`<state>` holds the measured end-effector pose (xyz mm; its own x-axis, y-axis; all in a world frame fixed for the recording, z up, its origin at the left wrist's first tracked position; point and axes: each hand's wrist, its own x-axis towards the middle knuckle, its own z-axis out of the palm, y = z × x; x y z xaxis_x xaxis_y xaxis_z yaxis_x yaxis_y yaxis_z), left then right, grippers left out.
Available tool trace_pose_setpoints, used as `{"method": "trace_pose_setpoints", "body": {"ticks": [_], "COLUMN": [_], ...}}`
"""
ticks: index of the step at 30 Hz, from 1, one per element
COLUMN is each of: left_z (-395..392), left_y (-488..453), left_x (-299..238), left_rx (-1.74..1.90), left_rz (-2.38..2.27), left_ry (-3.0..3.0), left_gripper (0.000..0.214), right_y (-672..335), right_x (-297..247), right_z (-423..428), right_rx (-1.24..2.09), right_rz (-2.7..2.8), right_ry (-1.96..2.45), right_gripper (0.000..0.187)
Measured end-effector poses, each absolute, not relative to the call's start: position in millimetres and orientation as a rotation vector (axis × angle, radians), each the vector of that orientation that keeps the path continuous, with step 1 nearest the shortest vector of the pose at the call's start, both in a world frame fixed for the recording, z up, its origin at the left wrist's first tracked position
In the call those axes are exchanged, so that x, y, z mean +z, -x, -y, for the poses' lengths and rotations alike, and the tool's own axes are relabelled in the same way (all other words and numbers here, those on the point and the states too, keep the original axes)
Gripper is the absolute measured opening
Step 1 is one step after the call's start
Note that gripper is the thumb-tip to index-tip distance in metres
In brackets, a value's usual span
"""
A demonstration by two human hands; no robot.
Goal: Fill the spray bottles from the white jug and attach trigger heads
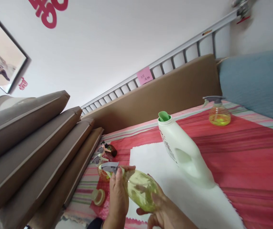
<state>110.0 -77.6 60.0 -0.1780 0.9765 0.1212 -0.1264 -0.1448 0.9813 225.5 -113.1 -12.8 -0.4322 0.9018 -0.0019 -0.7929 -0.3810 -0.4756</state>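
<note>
Left hand (118,197) is closed around the neck of the yellow-green spray bottle (140,189), thumb up. Right hand (161,211) cups its base, fingers curled. The bottle lies tilted above the white cloth (198,203). Beyond stands 1 white detergent bottle (184,149).

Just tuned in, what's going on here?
A person holds a yellow-green spray bottle in both hands: the left hand grips its neck by the grey trigger head, and the right hand cradles its body. A white detergent jug with a green spout stands beside them on a white cloth. A second spray bottle stands farther off.
</note>
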Motion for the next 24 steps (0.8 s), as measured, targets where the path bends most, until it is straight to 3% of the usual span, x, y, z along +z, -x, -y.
{"method": "trace_pose_setpoints", "body": {"ticks": [2,5,9,12,16,19,22,24], "left_z": [77,73,69,69,70,72,71,70], "left_y": [-109,-107,-105,-103,-103,-105,-106,-105], "left_x": [60,56,46,42,45,48,46,43], "left_rx": [1.460,1.462,1.522,1.561,1.555,1.544,1.517,1.535], "left_rz": [-1.132,-1.121,-1.137,-1.193,-1.212,-1.113,-1.070,-1.078], "left_ry": [-1.137,-1.128,-1.073,-1.088,-1.126,-1.167,-1.170,-1.144], "left_gripper": [0.041,0.039,0.035,0.033,0.034,0.035,0.037,0.038], "right_y": [-225,-225,-227,-225,-222,-223,-226,-226], "right_x": [-17,-22,-17,-14,-23,-31,-29,-25], "right_z": [114,110,106,109,112,108,105,106], "right_rx": [1.961,2.148,2.352,2.127,1.906,2.118,2.367,2.287], "right_rz": [0.517,0.437,0.380,0.448,0.552,0.501,0.432,0.425], "right_ry": [0.333,0.387,0.411,0.360,0.373,0.346,0.300,0.270], "right_gripper": [0.083,0.063,0.076,0.064,0.080,0.063,0.075,0.070]}}
